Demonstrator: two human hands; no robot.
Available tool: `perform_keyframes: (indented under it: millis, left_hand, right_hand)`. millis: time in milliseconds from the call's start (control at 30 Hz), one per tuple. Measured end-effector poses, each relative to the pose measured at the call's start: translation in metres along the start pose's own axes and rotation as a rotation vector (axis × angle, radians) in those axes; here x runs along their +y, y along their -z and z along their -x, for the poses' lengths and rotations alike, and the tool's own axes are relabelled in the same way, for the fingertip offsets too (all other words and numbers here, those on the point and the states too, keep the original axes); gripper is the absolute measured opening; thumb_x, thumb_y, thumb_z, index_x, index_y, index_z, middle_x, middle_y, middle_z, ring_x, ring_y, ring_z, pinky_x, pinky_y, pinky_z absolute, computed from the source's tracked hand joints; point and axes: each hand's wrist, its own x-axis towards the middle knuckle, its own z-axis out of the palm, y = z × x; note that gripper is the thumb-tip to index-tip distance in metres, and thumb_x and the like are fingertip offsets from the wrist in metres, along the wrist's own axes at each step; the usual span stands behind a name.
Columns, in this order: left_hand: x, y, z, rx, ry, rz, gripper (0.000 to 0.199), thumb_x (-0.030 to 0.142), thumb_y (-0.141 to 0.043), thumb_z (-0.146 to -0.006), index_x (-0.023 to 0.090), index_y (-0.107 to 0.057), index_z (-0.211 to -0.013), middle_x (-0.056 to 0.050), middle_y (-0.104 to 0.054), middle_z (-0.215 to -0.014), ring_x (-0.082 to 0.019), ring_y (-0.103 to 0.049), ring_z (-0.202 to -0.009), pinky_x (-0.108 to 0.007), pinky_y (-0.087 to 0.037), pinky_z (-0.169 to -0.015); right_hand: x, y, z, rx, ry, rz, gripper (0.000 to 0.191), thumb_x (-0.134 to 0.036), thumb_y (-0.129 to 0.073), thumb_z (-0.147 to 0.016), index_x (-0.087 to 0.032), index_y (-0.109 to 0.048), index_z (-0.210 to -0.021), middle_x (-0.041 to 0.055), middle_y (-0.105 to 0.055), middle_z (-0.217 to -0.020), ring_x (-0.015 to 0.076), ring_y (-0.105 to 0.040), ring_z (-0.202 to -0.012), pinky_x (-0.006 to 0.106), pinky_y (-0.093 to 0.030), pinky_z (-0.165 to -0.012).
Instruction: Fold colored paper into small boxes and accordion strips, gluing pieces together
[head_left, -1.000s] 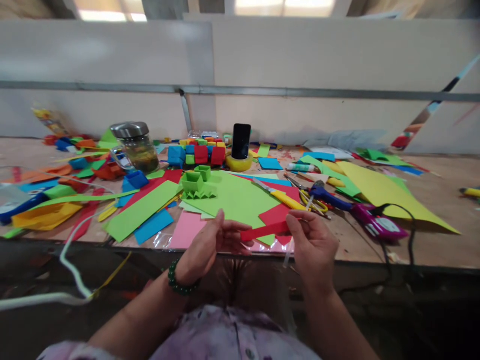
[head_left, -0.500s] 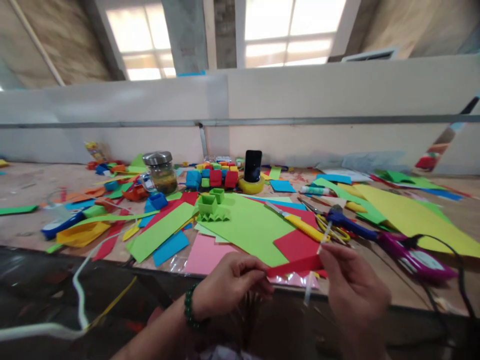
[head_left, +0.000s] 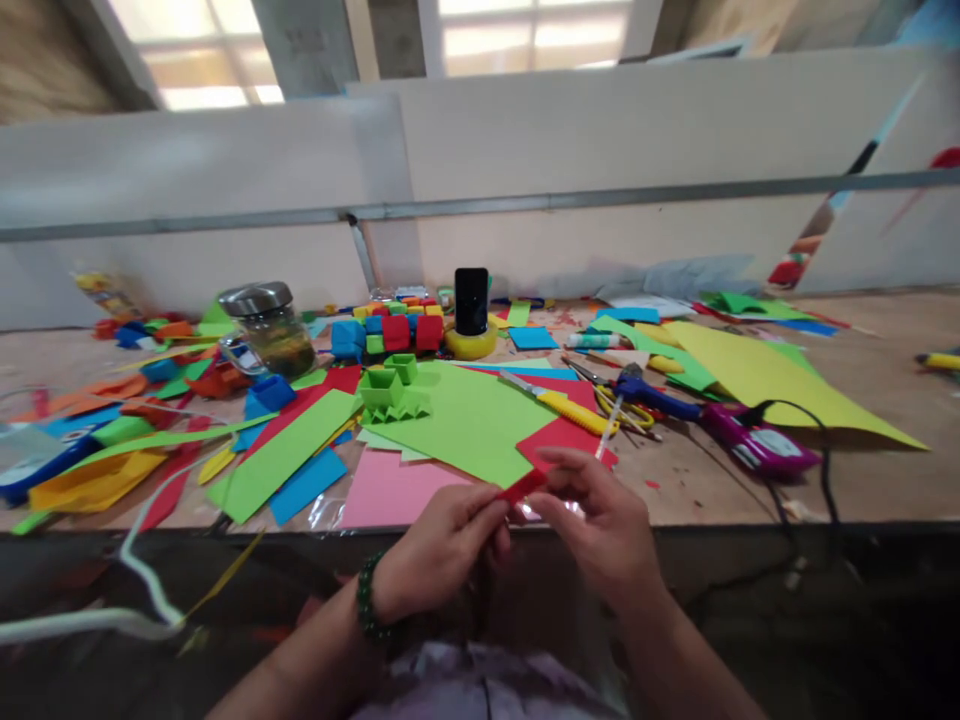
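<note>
Between my hands, just off the front edge of the table, is a red paper strip (head_left: 524, 486). My left hand (head_left: 450, 540), with a green bead bracelet at the wrist, pinches the strip's left end. At the strip's right end is my right hand (head_left: 600, 520), its thumb and fingertips around it. Behind them lie a large green sheet (head_left: 465, 420), a red sheet (head_left: 555, 440) and a yellow utility knife (head_left: 574, 410). Small green folded paper boxes (head_left: 381, 388) stand at the green sheet's left side.
A purple glue gun (head_left: 757, 440) with a black cord lies at the right, near scissors (head_left: 634, 413). A lidded glass jar (head_left: 274, 335), coloured paper cubes (head_left: 396, 332) and an upright phone (head_left: 471, 300) stand farther back. A white cable (head_left: 146, 570) hangs at the lower left.
The camera view has shifted right and down. My right hand has come closer to my left hand, and less of the red strip shows between them.
</note>
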Motion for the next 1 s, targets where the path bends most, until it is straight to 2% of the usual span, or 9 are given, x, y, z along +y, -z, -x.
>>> perform_keyframes:
  millis: [100, 200, 467, 567, 667, 767, 833, 900, 1000]
  left_hand:
    - [-0.004, -0.003, -0.001, -0.044, 0.048, 0.095, 0.040, 0.045, -0.040, -0.093, 0.013, -0.058, -0.078, -0.001, -0.057, -0.059, -0.011, -0.053, -0.053, -0.020, -0.041, -0.054]
    - [-0.004, -0.008, -0.001, -0.056, 0.039, 0.118, 0.040, 0.046, -0.038, -0.094, 0.014, -0.055, -0.076, 0.000, -0.054, -0.058, -0.010, -0.051, -0.053, -0.019, -0.040, -0.054]
    - [-0.005, -0.018, 0.003, -0.017, 0.020, -0.033, 0.034, 0.037, -0.037, -0.095, 0.015, -0.052, -0.073, 0.000, -0.055, -0.061, -0.009, -0.050, -0.053, -0.019, -0.040, -0.053]
    - [-0.005, -0.015, 0.002, -0.041, 0.019, 0.010, 0.025, 0.030, -0.041, -0.093, 0.014, -0.057, -0.083, -0.001, -0.059, -0.065, -0.011, -0.054, -0.054, -0.021, -0.043, -0.055]
    - [-0.003, -0.011, 0.000, -0.037, -0.028, 0.072, 0.015, 0.023, -0.051, -0.086, 0.013, -0.060, -0.093, -0.002, -0.063, -0.077, -0.013, -0.060, -0.067, -0.022, -0.046, -0.066]
    - [-0.003, -0.012, -0.002, 0.001, -0.036, 0.124, 0.016, 0.027, -0.052, -0.085, 0.013, -0.060, -0.083, -0.002, -0.062, -0.076, -0.014, -0.058, -0.071, -0.022, -0.046, -0.066]
    - [-0.006, -0.013, -0.004, -0.064, 0.051, 0.195, 0.027, 0.035, -0.044, -0.089, 0.014, -0.056, -0.078, 0.000, -0.055, -0.063, -0.012, -0.054, -0.056, -0.021, -0.045, -0.055]
    - [-0.009, -0.015, -0.005, -0.094, 0.075, 0.186, 0.028, 0.034, -0.040, -0.090, 0.015, -0.052, -0.075, 0.000, -0.053, -0.060, -0.011, -0.051, -0.052, -0.021, -0.044, -0.052]
    - [-0.010, -0.014, -0.003, -0.047, -0.050, -0.006, 0.025, 0.028, -0.039, -0.091, 0.015, -0.052, -0.073, -0.002, -0.056, -0.067, -0.012, -0.054, -0.061, -0.022, -0.045, -0.060]
  right_hand:
    - [0.002, 0.003, -0.006, -0.107, -0.160, -0.206, 0.018, -0.034, -0.072, -0.075, -0.019, -0.071, -0.085, 0.0009, -0.069, -0.074, 0.0134, -0.062, -0.065, 0.024, -0.052, -0.060]
    - [0.005, 0.001, -0.007, -0.118, -0.259, -0.335, 0.018, -0.034, -0.071, -0.075, -0.017, -0.068, -0.070, -0.0012, -0.063, -0.066, 0.0114, -0.057, -0.062, 0.023, -0.047, -0.059]
    - [0.012, -0.006, -0.002, -0.021, -0.293, -0.430, 0.023, -0.032, -0.074, -0.072, -0.017, -0.062, -0.059, -0.0050, -0.052, -0.055, 0.0077, -0.045, -0.054, 0.020, -0.037, -0.053]
    - [0.013, -0.008, -0.003, 0.013, -0.277, -0.401, 0.023, -0.033, -0.073, -0.073, -0.018, -0.062, -0.060, -0.0054, -0.052, -0.055, 0.0078, -0.046, -0.054, 0.020, -0.039, -0.054]
    - [0.008, -0.008, -0.003, -0.013, -0.243, -0.246, 0.021, -0.034, -0.072, -0.074, -0.019, -0.064, -0.064, -0.0039, -0.056, -0.059, 0.0097, -0.051, -0.056, 0.021, -0.043, -0.055]
    - [0.002, -0.006, -0.003, -0.055, -0.122, -0.072, 0.018, -0.032, -0.073, -0.073, -0.019, -0.065, -0.063, -0.0028, -0.058, -0.058, 0.0101, -0.052, -0.056, 0.019, -0.043, -0.053]
    - [0.000, -0.004, -0.003, -0.081, -0.053, -0.068, 0.017, -0.032, -0.070, -0.076, -0.020, -0.066, -0.065, -0.0021, -0.060, -0.060, 0.0107, -0.055, -0.056, 0.018, -0.044, -0.051]
    - [0.001, -0.001, -0.003, -0.127, -0.035, -0.058, 0.015, -0.033, -0.067, -0.079, -0.021, -0.068, -0.070, -0.0013, -0.063, -0.063, 0.0118, -0.058, -0.057, 0.018, -0.046, -0.051]
    - [0.002, 0.002, -0.002, -0.106, 0.010, 0.044, 0.013, -0.033, -0.067, -0.079, -0.022, -0.068, -0.072, -0.0012, -0.064, -0.065, 0.0122, -0.060, -0.058, 0.018, -0.048, -0.052]
